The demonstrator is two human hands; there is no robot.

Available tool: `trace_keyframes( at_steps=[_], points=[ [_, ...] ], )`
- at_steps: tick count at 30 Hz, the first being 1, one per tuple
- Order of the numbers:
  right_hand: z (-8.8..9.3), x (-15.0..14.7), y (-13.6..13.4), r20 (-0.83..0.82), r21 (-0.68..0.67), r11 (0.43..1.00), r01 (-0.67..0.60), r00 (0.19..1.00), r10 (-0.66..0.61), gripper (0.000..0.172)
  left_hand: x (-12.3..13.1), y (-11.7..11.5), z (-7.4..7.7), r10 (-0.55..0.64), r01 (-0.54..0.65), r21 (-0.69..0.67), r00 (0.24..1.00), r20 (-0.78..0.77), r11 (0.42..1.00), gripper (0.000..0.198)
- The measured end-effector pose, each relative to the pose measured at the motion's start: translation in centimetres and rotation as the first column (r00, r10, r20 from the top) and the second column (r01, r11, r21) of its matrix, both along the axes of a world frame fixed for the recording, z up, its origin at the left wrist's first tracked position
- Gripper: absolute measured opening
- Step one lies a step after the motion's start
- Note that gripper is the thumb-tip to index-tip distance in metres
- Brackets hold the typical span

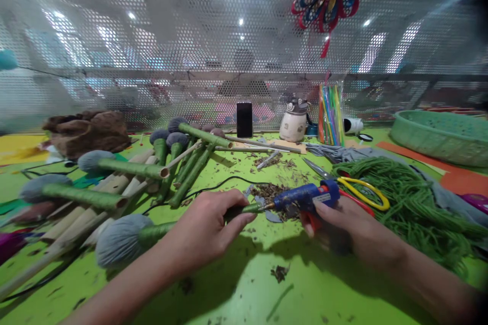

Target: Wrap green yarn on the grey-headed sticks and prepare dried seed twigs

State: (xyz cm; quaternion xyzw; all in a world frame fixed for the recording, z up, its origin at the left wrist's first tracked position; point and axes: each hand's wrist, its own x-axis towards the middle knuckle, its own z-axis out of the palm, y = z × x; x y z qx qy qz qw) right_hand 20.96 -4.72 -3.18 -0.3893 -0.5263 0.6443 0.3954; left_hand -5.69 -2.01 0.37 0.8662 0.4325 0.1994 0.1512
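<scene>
My left hand [208,228] is closed around a green-wrapped stick with a grey fluffy head [122,241], which lies across the green table [244,289]. My right hand [343,228] grips a blue glue gun [305,197]. The gun's nozzle touches the stick's bare end, just right of my left fingers. A small heap of brown scraps [270,193] lies right behind the nozzle.
A pile of finished green sticks with grey heads [114,177] lies left. Yellow-handled scissors [354,188] and a heap of green cord [412,198] sit right. A green basket [438,134], a phone [244,119], a kettle-shaped jar [294,121] and coloured straws [331,114] stand behind, before a mesh wall.
</scene>
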Motion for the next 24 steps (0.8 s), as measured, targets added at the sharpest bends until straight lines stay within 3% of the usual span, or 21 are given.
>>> trace_keyframes(
  at_steps=[6,11,19,24],
  points=[
    [-0.11,0.0,0.1,-0.006,0.008,0.998,0.054,0.999,-0.054,0.035,-0.04,-0.11,-0.24,-0.007,0.007,0.006,1.0,0.004,1.0,0.023],
    [0.32,-0.16,0.03,0.003,0.0,1.0,-0.02,1.0,0.02,0.035,-0.07,0.06,-0.34,-0.004,0.004,0.007,1.0,0.005,1.0,0.022],
    [-0.46,0.02,0.29,-0.061,-0.048,0.998,0.04,0.997,-0.043,0.033,-0.2,0.0,-0.44,-0.004,0.004,0.027,1.0,0.005,1.0,0.022],
    [0.07,0.03,0.0,-0.01,-0.016,1.0,0.017,1.0,-0.018,0.034,-0.14,-0.04,-0.4,-0.011,0.011,0.043,1.0,-0.009,0.999,0.021]
  ],
)
